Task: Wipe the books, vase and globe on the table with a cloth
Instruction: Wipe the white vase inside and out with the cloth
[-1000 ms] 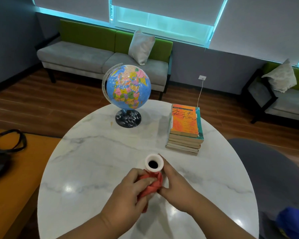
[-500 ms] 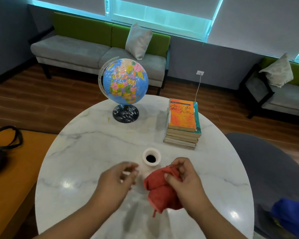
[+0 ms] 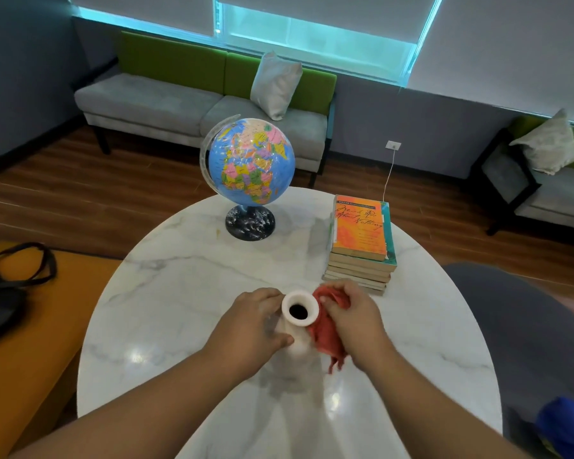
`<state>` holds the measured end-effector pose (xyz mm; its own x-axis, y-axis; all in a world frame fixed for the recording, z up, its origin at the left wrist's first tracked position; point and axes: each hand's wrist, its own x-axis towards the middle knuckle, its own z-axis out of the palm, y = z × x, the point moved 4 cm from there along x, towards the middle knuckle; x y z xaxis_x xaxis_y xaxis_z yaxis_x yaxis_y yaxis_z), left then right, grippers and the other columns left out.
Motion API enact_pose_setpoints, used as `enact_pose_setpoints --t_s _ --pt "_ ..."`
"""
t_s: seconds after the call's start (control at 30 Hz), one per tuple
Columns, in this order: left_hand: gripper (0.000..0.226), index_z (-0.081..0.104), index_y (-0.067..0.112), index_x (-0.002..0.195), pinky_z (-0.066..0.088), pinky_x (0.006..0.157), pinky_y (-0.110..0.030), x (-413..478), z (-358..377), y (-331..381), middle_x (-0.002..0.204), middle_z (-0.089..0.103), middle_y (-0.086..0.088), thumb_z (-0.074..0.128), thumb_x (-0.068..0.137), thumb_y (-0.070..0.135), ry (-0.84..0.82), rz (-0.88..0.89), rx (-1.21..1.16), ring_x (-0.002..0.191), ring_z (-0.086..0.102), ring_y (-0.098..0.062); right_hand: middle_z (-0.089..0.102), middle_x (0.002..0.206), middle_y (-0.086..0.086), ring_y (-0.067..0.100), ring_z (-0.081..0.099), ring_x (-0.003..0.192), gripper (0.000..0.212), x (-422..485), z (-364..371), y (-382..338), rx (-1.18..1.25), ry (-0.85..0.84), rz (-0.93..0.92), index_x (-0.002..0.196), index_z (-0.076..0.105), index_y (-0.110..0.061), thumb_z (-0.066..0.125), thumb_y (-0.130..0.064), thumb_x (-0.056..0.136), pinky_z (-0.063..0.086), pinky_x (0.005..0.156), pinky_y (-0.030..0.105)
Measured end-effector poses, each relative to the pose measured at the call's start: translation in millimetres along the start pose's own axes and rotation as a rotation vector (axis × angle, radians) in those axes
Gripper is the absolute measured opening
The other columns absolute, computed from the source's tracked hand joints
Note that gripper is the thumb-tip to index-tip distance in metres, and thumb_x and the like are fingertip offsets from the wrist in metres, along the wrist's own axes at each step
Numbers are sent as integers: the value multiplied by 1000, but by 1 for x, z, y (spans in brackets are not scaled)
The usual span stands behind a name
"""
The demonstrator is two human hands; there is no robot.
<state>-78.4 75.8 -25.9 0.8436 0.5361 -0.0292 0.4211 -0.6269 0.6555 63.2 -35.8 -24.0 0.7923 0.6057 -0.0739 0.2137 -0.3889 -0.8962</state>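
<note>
the left hand (image 3: 252, 326) wraps the left flank of the white narrow-necked vase (image 3: 297, 344), fingers curled behind it and thumb pressed on the near shoulder. well beyond that hand stands the blue globe on a black base (image 3: 251, 160), untouched. the vase stands upright on the round white marble table (image 3: 179, 293), between the two hands. it looks rigid, smooth and breakable (probably ceramic, likely light if empty), so it could skid or tip on the glossy top; a hold low on the belly should steady it better than the thin neck. against its right flank sits the soft crumpled red cloth (image 3: 327, 336), pinched and pressed on by the right hand (image 3: 355, 319). just past that hand sits the stack of paperback books (image 3: 360, 233).
</note>
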Motion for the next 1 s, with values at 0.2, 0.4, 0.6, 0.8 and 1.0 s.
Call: enact_pose_setpoints --t_s 0.2,0.4,0.6,0.8,1.0 --pt "54 52 37 131 40 99 -31 0 -3 3 131 47 23 71 80 42 -20 -13 73 121 39 -8 72 83 -12 10 69 82 20 45 31 -38 -120 -342 -18 85 73 -26 70 -7 83 55 76 28" --pt "57 44 43 137 38 101 -33 -3 -1 3 138 39 26 63 84 51 -10 -22 158 127 35 -8 74 86 -8 40 66 80 16 35 31 -33 1 -360 46 89 74 -33 67 -18 88 55 60 48" --pt "57 41 44 138 37 101 -34 1 -1 4 139 40 24 62 86 47 -30 5 152 128 36 -9 68 90 -9 13 64 91 24 5 11 2 77 -17 -52 86 68 -32 61 -9 89 50 73 32" --pt "56 45 43 136 38 102 -29 2 3 0 134 41 27 66 84 43 -34 19 68 124 39 -4 55 96 -12 10 61 88 31 -53 17 38 -25 124 -223 88 54 -33 52 -2 87 48 79 19" --pt "52 51 40 131 40 98 -23 4 1 1 127 45 26 69 82 40 -54 43 47 118 43 -2 68 83 5 29 67 77 24 -32 12 71 -97 -55 267 81 55 -36 36 -20 79 57 73 46"
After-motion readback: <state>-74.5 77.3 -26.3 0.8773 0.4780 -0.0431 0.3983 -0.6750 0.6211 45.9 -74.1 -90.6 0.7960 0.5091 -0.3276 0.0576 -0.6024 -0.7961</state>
